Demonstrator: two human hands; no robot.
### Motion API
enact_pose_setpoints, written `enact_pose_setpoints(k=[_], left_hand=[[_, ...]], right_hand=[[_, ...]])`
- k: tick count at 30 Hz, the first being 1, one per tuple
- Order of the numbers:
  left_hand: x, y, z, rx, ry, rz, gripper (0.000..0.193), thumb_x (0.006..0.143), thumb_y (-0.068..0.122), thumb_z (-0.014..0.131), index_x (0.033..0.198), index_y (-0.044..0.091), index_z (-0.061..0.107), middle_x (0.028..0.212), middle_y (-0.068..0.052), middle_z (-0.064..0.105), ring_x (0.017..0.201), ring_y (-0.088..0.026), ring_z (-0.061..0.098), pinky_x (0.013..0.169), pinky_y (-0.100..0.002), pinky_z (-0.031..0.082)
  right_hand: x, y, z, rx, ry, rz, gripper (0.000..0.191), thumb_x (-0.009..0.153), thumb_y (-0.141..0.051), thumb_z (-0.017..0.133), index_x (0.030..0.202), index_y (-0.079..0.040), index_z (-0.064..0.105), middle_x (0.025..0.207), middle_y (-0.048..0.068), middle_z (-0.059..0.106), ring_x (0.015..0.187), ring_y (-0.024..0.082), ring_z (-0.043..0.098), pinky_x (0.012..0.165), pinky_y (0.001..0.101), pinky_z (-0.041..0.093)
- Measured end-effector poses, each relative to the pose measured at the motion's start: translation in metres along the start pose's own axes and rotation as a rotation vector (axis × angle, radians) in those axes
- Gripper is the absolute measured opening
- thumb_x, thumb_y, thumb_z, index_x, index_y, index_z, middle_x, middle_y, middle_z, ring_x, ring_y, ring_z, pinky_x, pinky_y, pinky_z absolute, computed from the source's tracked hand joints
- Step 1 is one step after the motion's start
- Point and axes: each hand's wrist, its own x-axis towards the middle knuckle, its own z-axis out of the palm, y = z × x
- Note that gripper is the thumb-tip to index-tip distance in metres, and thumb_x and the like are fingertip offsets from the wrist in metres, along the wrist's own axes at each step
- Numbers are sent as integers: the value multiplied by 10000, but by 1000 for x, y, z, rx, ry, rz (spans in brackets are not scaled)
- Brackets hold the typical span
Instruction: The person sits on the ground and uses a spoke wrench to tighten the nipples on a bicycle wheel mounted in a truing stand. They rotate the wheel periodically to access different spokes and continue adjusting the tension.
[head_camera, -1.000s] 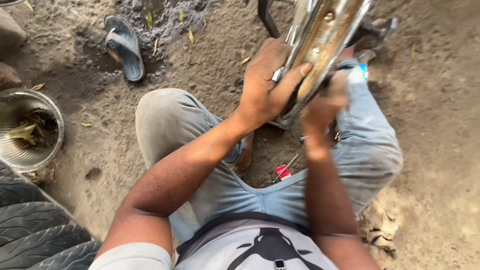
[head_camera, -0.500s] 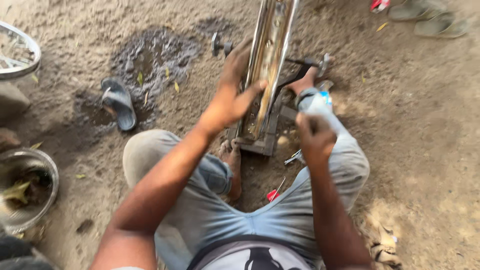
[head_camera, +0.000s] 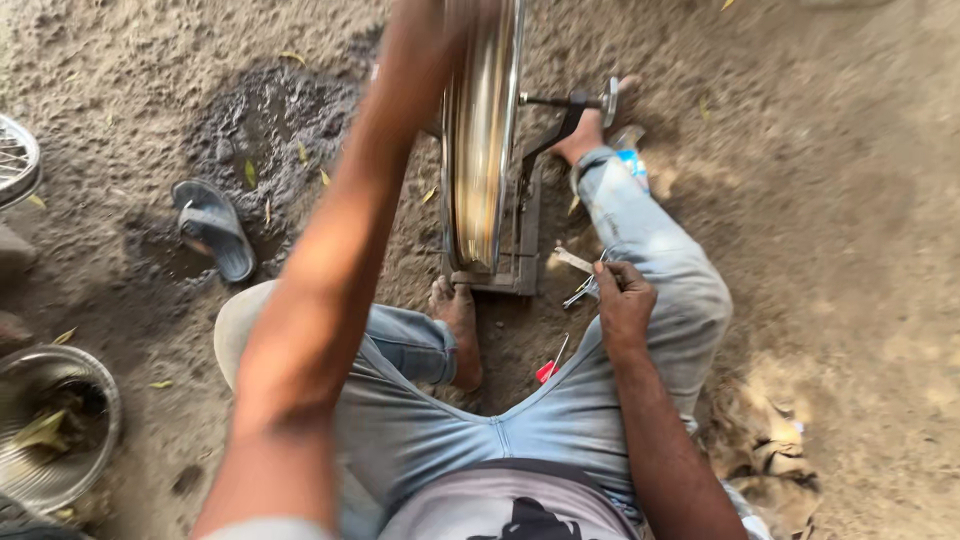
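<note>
Right hand (head_camera: 624, 302) fingers grip small metal tools (head_camera: 583, 290); left hand unseen, its arm reaches past upright chrome wheel rim (head_camera: 480, 150)

daylight, bright upper right | soft shadows | left arm (head_camera: 330, 260) motion-blurred, perhaps defocused | edges slightly soft

Around the one upright rim (head_camera: 482, 140) in its stand (head_camera: 522, 230) there were one sandal (head_camera: 213, 228) to its left, one metal bowl (head_camera: 55, 425) lower left, one spoked wheel (head_camera: 14, 160) far left, and one red-handled tool (head_camera: 548, 368) below it
</note>
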Motion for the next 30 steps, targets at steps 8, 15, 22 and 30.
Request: enact_pose_setpoints(k=[8, 15, 22, 30], left_hand=[[-217, -56, 51, 259, -391, -51, 647, 789, 158, 788, 1356, -75, 583, 1312, -277, 626, 1157, -427, 614, 1078, -528, 455], [-207, -25, -11, 161, -695, -101, 427, 879, 229, 836, 1169, -20, 647, 1177, -250, 674, 1052, -444, 648, 901, -526, 502], [-203, -31, 16, 123, -769, -219, 307, 881, 258, 820, 1127, 85, 761, 1002, -233, 707, 917, -459, 658, 803, -534, 513], [-203, -30, 24, -23, -711, -200, 336, 862, 216, 797, 1153, 66, 722, 1081, -205, 715, 1010, -433, 650, 836, -499, 518]], right_hand=[[2, -18, -9, 354, -123, 241, 199, 1043, -154, 696, 881, -52, 641, 666, -30, 519, 538, 62, 425, 479, 244, 323], [3, -27, -22, 746, -85, 408, 111, 1056, -115, 650, 1117, -40, 704, 760, 66, 653, 638, 173, 615, 579, 335, 503], [38, -49, -16, 781, -333, 74, 95, 1060, -49, 590, 1075, -43, 684, 933, 98, 702, 869, 214, 682, 801, 355, 567], [33, 25, 40, -23, -431, 20, 79, 935, -36, 736, 954, 5, 672, 831, 106, 655, 664, 183, 580, 588, 360, 451]])
